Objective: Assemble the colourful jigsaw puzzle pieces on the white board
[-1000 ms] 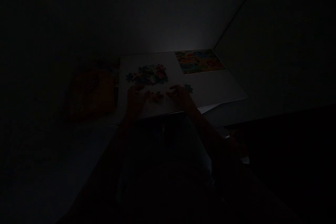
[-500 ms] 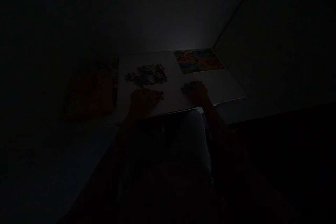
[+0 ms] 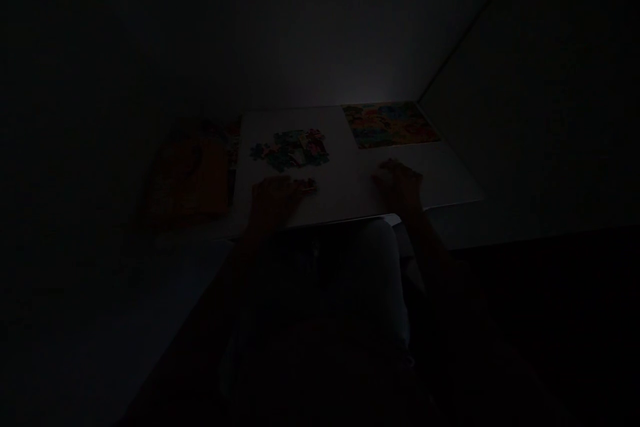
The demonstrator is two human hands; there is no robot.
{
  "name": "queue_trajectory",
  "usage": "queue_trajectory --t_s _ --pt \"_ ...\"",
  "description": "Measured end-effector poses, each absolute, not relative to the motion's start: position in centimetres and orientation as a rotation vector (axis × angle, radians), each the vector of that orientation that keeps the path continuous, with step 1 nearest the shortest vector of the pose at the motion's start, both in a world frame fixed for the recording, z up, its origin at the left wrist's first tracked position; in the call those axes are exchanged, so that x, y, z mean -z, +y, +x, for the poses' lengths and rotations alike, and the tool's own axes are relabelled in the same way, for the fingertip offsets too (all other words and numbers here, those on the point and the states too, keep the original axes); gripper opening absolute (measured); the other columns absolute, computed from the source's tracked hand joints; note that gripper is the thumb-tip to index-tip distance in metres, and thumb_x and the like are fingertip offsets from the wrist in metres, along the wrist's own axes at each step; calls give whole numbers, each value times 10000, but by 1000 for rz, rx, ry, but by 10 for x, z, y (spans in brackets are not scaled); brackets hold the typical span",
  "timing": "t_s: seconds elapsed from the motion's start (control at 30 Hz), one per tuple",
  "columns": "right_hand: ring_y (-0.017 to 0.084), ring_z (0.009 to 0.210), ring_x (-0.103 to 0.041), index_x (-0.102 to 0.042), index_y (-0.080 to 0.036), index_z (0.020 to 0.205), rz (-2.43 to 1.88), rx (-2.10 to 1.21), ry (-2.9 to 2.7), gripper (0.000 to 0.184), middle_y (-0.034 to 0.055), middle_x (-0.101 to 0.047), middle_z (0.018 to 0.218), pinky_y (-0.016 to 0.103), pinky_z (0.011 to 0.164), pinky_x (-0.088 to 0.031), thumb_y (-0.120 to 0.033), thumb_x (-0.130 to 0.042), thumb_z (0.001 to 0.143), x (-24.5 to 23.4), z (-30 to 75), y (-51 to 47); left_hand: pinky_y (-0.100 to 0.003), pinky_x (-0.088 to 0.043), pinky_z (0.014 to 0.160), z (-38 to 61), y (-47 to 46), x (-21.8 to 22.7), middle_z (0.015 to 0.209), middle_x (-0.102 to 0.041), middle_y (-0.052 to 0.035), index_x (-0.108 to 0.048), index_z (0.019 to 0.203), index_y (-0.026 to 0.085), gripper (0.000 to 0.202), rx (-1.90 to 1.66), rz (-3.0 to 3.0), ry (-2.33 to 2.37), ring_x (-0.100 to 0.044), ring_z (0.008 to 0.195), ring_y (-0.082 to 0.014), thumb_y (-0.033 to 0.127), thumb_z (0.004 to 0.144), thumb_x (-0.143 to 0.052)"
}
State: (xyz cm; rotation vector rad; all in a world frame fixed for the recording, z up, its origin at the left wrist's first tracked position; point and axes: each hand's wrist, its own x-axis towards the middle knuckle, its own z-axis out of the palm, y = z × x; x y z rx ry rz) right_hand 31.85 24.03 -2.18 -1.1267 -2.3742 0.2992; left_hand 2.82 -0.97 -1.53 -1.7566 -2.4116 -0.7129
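Small puzzle cluster (image 3: 311, 185) is lying near centre frame on the white surface (image 3: 345, 190). Left hand (image 3: 274, 199) is overlapping its left end; grip too dark to tell. Larger puzzle section (image 3: 290, 149) is sitting just above. Right hand (image 3: 401, 184) is resting right of centre, fingers bending; cannot tell whether grasping. Risk: sideways left-hand drag unlocking joints; dimness causing mismatched pieces.

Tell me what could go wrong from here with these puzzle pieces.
It's very dark, so details of the larger puzzle patch might be misread. The left hand is right at the small puzzle cluster, so a slip could disturb it. That cluster also lies near the front edge of the white surface, so a careless sweep might send pieces off.
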Motion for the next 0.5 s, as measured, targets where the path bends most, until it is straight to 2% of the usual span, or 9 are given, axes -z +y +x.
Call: queue_trajectory --t_s 0.07,0.13,0.23,0.3,0.4,0.5 --pt "402 1325 -731 -760 -247 1365 -995 -440 -2409 414 183 -774 1458 664 1232 -416 -495 -634 1058 21 282 234 -663 -420 1199 18 -20 17 1550 -736 -150 -839 1376 346 361 682 -1719 -2427 -619 1419 -427 493 1121 -629" --pt "358 1202 -775 -735 -221 1437 -867 -559 -2462 453 190 -737 1497 605 1163 -498 -464 -628 1070 18 237 234 -656 -429 1209 8 -32 17 1566 -730 -147 -823 1404 338 384 690 -1702 -2440 -621 1428 -419 487 1129 -601" --pt "406 1355 -704 -639 -173 1603 -877 -553 -2526 621 252 -634 1625 581 1122 -538 -439 -689 1044 12 172 242 -634 -442 1224 -3 -45 18 1565 -737 -144 -781 1466 312 429 731 -1663 -2459 -635 1427 -405 487 1135 -573" --pt "446 1419 -654 -640 -188 1621 -918 -542 -2575 648 258 -639 1609 605 1127 -530 -492 -710 1053 8 144 250 -621 -453 1227 -5 -49 18 1547 -749 -151 -773 1472 285 448 751 -1666 -2472 -646 1418 -401 496 1142 -556" --pt "466 1387 -653 -742 -222 1498 -945 -518 -2600 569 228 -710 1513 649 1153 -499 -562 -755 1041 3 129 257 -600 -466 1230 -5 -50 18 1542 -753 -135 -785 1450 290 429 751 -1738 -2466 -646 1420 -382 474 1157 -531" --pt "452 1392 -639 -780 -210 1412 -859 -429 -2577 527 213 -729 1502 641 1198 -459 -530 -829 997 2 137 255 -585 -467 1233 -3 -48 17 1569 -732 -116 -787 1448 320 407 737 -1767 -2445 -626 1441 -365 443 1165 -523"
